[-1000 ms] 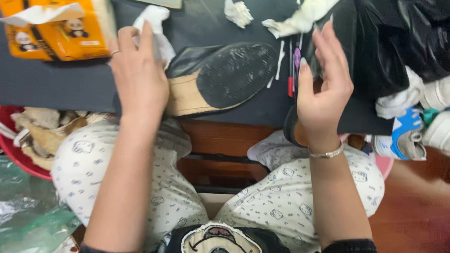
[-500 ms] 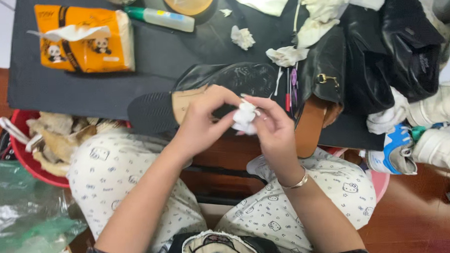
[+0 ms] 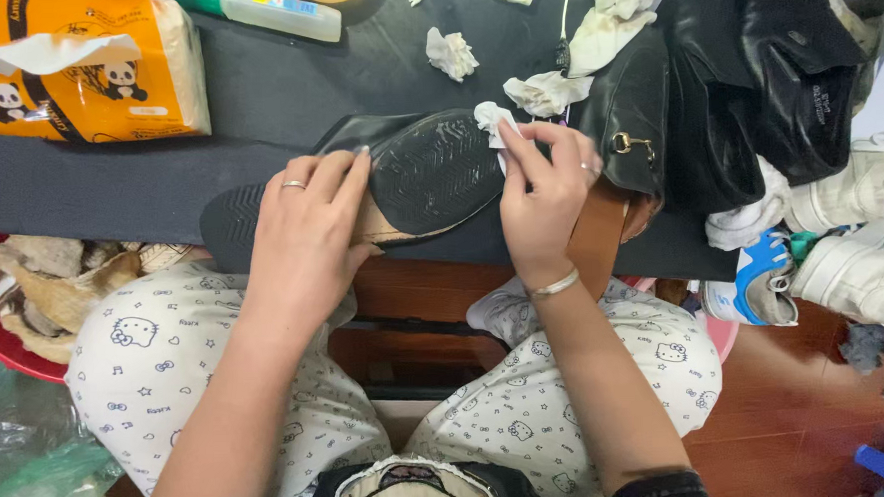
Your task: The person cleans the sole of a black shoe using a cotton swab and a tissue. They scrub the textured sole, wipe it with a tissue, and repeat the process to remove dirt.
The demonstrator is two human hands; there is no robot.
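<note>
A black shoe point(image 3: 430, 175) lies sole up at the near edge of the dark table point(image 3: 289, 87). My left hand point(image 3: 309, 234) presses flat on the middle of the sole, holding it down. My right hand point(image 3: 543, 191) pinches a crumpled white tissue point(image 3: 493, 121) against the toe end of the sole. A second black shoe with a gold buckle point(image 3: 634, 124) sits just right of my right hand, partly hidden behind it.
An orange tissue pack point(image 3: 83, 70) lies at the table's far left, a white tube point(image 3: 277, 9) behind it. Used tissue wads point(image 3: 452, 52) are scattered on the table. Black bags point(image 3: 779, 70) and white sneakers point(image 3: 854, 254) pile up at right. A red bin point(image 3: 15, 352) stands at left.
My hands were together in front of me shaping the tissue. Now the left one rests on the shoe's sole and the right one has brought the tissue to the toe.
</note>
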